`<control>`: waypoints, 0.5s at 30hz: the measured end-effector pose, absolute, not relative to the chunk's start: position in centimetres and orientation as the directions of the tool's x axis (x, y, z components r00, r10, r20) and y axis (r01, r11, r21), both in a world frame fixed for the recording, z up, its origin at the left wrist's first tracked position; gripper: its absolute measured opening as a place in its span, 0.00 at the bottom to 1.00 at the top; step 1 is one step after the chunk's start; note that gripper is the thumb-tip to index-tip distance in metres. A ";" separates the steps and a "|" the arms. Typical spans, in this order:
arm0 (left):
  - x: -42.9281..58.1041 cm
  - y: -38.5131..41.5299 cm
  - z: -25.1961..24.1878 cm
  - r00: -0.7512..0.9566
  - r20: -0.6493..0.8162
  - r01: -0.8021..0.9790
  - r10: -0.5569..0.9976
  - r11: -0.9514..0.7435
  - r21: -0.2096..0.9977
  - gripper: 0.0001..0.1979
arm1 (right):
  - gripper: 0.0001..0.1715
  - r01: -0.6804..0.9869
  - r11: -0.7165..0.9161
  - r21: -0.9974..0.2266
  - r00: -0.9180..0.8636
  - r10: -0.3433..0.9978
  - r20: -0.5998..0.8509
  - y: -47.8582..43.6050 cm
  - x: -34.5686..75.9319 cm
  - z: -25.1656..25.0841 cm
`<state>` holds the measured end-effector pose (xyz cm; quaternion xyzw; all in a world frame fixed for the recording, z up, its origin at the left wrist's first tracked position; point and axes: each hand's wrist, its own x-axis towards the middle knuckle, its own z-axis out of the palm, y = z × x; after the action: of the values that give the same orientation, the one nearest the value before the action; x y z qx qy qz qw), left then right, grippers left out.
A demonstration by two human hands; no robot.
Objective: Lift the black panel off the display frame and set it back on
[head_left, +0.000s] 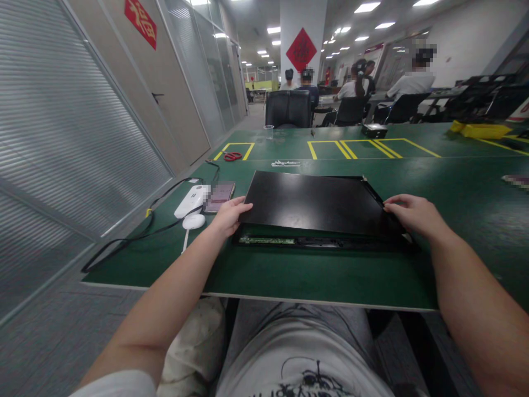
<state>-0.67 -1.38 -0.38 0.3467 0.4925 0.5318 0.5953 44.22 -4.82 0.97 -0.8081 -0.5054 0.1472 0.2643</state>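
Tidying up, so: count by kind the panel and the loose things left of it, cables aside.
Black panel in left hand and right hand: 1
White power strip: 1
Phone: 1
White round device: 1
Red scissors: 1
Total: 5

Up on the white pillar (303, 14): red diamond sign (301, 49), one dark character, too murky to read. Over on the left wall panel (165, 88): second red sign (140, 23), gold brush character, clipped by the top edge, not readable either. Phone (219, 197) on the tabletop (289, 275): screen blurred out. Green strip (266, 240) beneath the black panel (309, 201): tiny markings, far too small. Down at the bottom, black lettering (289, 392) on the white shirt (297, 347), cut off mid-letters.
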 end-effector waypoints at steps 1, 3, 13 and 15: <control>-0.7 -1.4 -0.4 -0.058 -0.215 -0.294 0.975 0.189 0.937 0.16 | 0.10 0.742 -0.344 -0.575 0.443 0.896 0.035 -4.8 44.3 0.9; -0.7 -1.3 -0.4 -0.063 -0.209 -0.297 0.976 0.182 0.937 0.18 | 0.10 0.747 -0.338 -0.573 0.438 0.898 0.040 -4.8 44.3 0.9; -0.7 -1.3 -0.5 -0.069 -0.199 -0.267 0.977 0.174 0.948 0.18 | 0.10 0.738 -0.356 -0.574 0.441 0.898 0.011 -4.9 44.3 1.0; -0.7 -1.3 -0.7 -0.072 -0.199 -0.264 0.977 0.174 0.949 0.18 | 0.09 0.738 -0.360 -0.571 0.442 0.897 0.006 -4.9 44.2 1.1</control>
<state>-0.69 -1.25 -0.67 0.3564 0.5001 0.5347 0.5805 44.24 -4.94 1.11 -0.8098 -0.5046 0.1558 0.2557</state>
